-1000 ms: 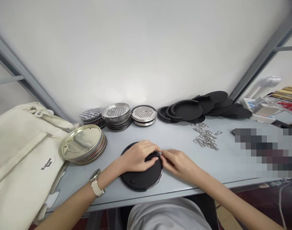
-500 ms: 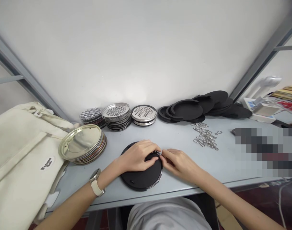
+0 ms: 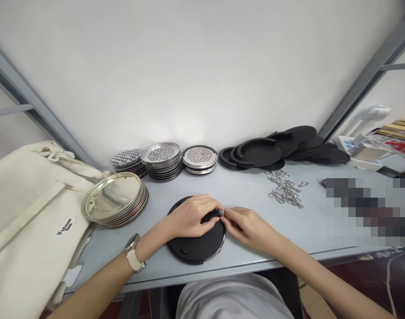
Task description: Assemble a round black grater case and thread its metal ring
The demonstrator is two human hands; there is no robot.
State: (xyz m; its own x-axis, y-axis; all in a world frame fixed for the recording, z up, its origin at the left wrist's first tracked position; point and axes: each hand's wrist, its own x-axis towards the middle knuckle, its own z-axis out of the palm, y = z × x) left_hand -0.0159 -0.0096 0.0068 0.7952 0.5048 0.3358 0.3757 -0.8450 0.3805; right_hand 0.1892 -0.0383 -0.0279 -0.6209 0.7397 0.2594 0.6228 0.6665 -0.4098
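A round black disc [image 3: 198, 249] with a raised part-rim lies near the table's front edge, and a shiny metal edge shows along its right side. Across its top rests my left hand [image 3: 190, 217], thumb and forefinger closed at a small silver wire clip [image 3: 219, 212] by the disc's right edge. From the other side my right hand [image 3: 250, 227] pinches the same clip between thumb and forefinger. The fingertips nearly meet and partly hide the clip. Similar wire clips [image 3: 285, 191] lie in a loose pile to the right.
Gold-coloured round lids [image 3: 114, 197] are stacked at left beside a cream cloth bag [image 3: 32, 212]. Perforated metal discs [image 3: 162, 155] stand in stacks along the wall, near another stack [image 3: 199, 156]. More black discs [image 3: 260, 153] overlap at the back right. A blurred patch [image 3: 371, 212] covers the table's right side.
Both hands stay at the disc's right edge in nearly the same pose. The fingertips at the wire clip have shifted only very slightly.
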